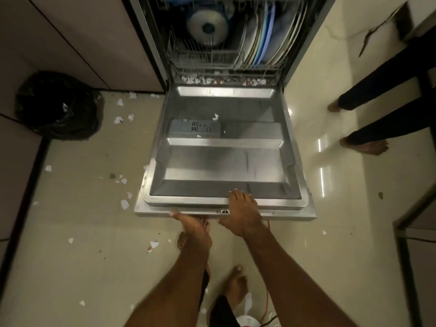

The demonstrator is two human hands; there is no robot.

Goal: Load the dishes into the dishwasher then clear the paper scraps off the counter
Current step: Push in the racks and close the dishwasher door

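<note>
The dishwasher door (221,161) lies folded down flat in front of me. My right hand (243,214) grips its front edge, fingers over the steel rim and thumb below. My left hand (192,224) holds the same edge just to the left, thumb on the edge and fingers tucked underneath, out of sight. Inside, the lower rack (212,55) holds a row of upright plates (264,41) on the right and a round dish (207,25) on the left. Paper scraps (212,80) lie along the tub's lip, and one scrap (215,117) sits on the door.
More paper scraps (119,119) are scattered over the tiled floor to the left. A black bin bag (59,105) stands against the cabinets at the left. Another person's legs (377,114) are at the right. My bare feet (236,284) stand close to the door edge.
</note>
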